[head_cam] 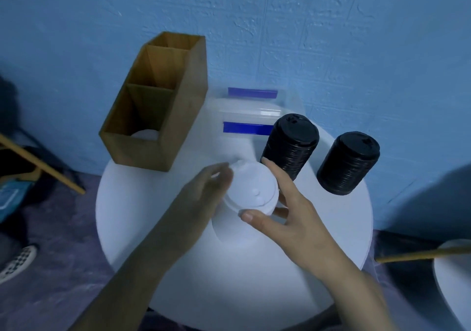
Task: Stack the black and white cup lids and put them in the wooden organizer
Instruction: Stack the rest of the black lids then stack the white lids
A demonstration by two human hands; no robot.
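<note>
White lid stack (251,190) is over the round table (229,267), between our hands. Our right hand (293,211) grips it, thumb in front and fingers behind. Our left hand (204,193) is blurred against its side, so we cannot tell its grip. We should square the rims, then lift it level toward the wooden organizer (178,116).

Dim, cool light tints everything blue. The round white table (229,267) is brightest, and the white lids (251,193) nearly wash out against it. The left hand (204,195) is dark and motion-blurred; the right hand (288,211) is sharper and better lit. Faint glints ridge the black lid stacks (290,144). Wall (331,37) lines bow toward the frame edges.
</note>
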